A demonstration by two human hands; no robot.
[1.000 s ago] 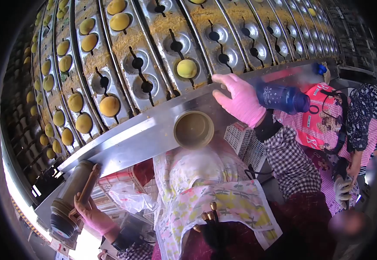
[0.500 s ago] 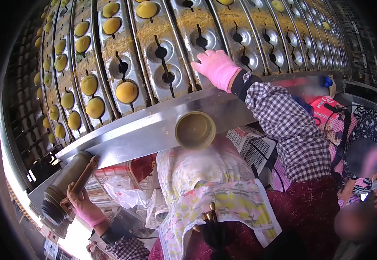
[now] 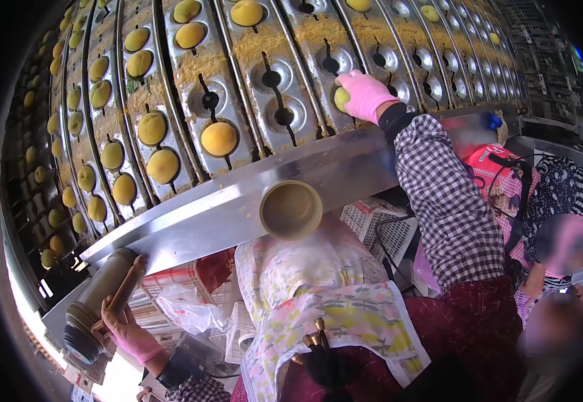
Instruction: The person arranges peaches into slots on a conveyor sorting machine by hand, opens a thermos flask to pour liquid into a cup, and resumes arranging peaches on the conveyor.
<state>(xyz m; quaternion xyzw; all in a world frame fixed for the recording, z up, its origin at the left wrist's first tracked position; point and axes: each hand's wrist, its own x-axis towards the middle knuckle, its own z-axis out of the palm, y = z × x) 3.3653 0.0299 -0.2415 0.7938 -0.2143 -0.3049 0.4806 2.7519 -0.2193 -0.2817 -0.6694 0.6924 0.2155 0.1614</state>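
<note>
Your right hand grasps a fruit over a cup, seating it; your left hand grips the flask, steadying it.

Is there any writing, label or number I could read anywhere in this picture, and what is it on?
None can be read.
Pink-and-red garment of the person at right: a printed patch shows, too blurred to read.
Metal trays holding the yellow fruit: no markings visible.
Round cup on the steel ledge: plain.
Right hand and left hand, both in pink gloves: no print.
Cylinder at the left hand: no label visible.
</note>
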